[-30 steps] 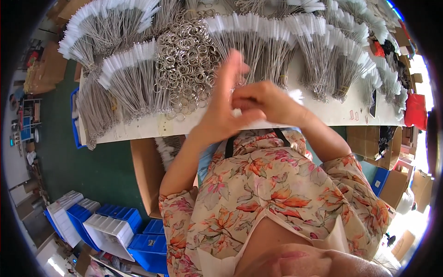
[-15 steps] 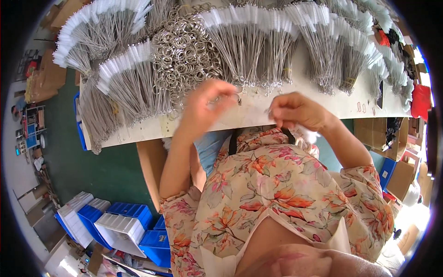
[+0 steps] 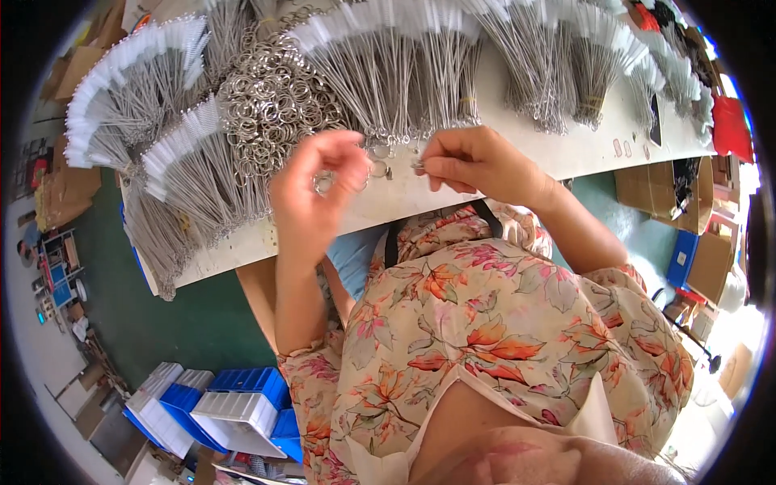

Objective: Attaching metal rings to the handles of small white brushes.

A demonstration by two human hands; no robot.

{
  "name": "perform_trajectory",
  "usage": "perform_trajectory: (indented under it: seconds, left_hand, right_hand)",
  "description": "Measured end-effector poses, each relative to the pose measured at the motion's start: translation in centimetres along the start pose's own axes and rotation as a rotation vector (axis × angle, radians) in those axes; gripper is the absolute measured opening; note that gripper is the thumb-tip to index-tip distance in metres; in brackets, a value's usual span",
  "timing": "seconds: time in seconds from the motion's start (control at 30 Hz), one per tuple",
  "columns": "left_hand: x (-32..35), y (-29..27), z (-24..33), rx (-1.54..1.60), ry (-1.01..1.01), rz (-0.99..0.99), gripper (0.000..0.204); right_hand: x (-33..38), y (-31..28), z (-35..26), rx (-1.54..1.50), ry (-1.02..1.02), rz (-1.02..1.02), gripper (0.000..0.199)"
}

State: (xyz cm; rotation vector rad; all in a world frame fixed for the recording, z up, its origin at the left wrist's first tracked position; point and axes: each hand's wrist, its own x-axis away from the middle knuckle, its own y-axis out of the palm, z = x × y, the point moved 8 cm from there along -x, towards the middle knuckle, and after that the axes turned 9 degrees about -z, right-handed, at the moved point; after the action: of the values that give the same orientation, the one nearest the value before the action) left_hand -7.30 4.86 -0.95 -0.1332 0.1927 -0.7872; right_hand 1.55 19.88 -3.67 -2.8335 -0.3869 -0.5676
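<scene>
A small metal piece (image 3: 418,169) is pinched in the right hand (image 3: 481,166) over the tabletop (image 3: 558,160); it could be dropped if the grip is loosened. The ring heap (image 3: 279,97) could be scattered by a knock from the half-curled left hand (image 3: 311,194); whether anything is held there cannot be told. Two hands and one pinched piece are counted; rings and white-tipped brushes (image 3: 396,77) are too many to count.

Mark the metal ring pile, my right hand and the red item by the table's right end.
Metal ring pile (image 3: 275,101): head view, middle of the heap.
Right hand (image 3: 487,166): head view, back of the hand.
Red item (image 3: 731,129): head view, middle of its visible side.
</scene>
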Motion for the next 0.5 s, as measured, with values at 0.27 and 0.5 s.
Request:
perform_trajectory:
  seconds: [0.27,0.5]
  left_hand:
    - [1.6,2.5,1.7,0.076,0.015,0.062,0.022]
    - [2.6,2.0,2.5,-0.062,0.161,0.092,0.012]
  right_hand:
    - [-1.1,1.9,-2.7,-0.434,-0.249,-0.212,0.018]
    - [-0.7,2.2,-3.3,-0.367,-0.227,-0.217,0.019]
